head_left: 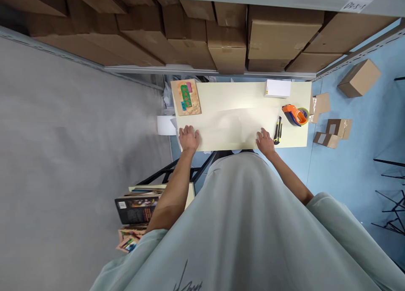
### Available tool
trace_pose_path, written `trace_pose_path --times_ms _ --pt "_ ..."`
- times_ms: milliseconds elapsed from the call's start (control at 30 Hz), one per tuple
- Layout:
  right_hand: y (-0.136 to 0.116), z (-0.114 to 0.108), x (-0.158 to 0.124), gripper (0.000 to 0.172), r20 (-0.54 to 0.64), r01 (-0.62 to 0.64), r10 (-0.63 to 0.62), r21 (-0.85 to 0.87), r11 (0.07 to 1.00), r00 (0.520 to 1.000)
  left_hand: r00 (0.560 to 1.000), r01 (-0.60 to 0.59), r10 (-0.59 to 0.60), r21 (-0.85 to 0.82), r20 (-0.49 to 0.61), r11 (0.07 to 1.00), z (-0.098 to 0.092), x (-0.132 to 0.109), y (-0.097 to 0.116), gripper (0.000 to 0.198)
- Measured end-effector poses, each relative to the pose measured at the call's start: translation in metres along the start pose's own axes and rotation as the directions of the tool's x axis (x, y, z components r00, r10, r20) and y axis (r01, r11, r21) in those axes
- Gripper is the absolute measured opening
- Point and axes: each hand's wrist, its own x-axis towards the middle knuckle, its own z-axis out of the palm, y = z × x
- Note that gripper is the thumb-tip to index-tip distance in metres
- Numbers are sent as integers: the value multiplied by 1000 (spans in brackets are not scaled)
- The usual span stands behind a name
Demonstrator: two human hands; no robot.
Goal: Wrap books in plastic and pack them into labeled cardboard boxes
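Note:
My left hand (189, 139) lies on the front left edge of a pale cream table (240, 94), fingers stretched out and holding nothing. At the front right my right hand (265, 142) rests on the same edge with its fingers apart. A pale, faintly creased sheet (230, 124) appears to lie between the hands; its outline is hard to make out. Just right of my right hand is a black and yellow utility knife (277, 130). Beyond the knife sits an orange and blue tape dispenser (295, 114) with a roll of tape. A tan book with a colourful cover (186, 97) lies behind my left hand.
A white box (277, 88) stands at the table's back right. Shelves packed with cardboard boxes (281, 33) hang over the far side. Stacked books (139, 208) are at lower left, beside a grey wall (63, 156). Cardboard boxes (338, 128) lie on the blue floor.

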Motion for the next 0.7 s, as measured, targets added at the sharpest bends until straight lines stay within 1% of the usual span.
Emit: trace_pose_path --times_ms 67,133,200,300,367,433,533,600,700 --pt "-3 0 0 49 15 -20 20 -13 1000 1000 993 69 -74 -60 -92 996 -11 10 -7 56" --pt "-5 -1 0 48 26 -37 38 -23 999 999 976 136 -151 -98 -160 986 -24 24 -16 56" --pt "-9 0 0 48 28 -61 62 -26 998 998 963 192 -210 -117 -171 974 -38 41 -27 59" --pt "-16 4 0 49 21 -115 115 -8 993 993 955 264 -279 -135 -104 955 -55 66 -43 61" --pt "-25 8 0 52 -3 -164 164 10 986 986 960 268 -276 -143 -41 953 -63 81 -52 59" --pt "-37 12 0 56 -51 -203 204 25 979 978 970 242 -240 -151 27 959 -67 92 -61 54" --pt "-61 17 0 58 -117 -209 212 36 977 970 976 185 -170 -107 136 977 -71 103 -73 46" --pt "-78 21 0 59 -111 -209 214 52 977 971 973 151 -138 -58 187 987 -72 107 -81 39" --pt "-97 31 1 63 -60 -245 250 73 967 966 969 75 -72 -3 236 997 -75 112 -95 32"
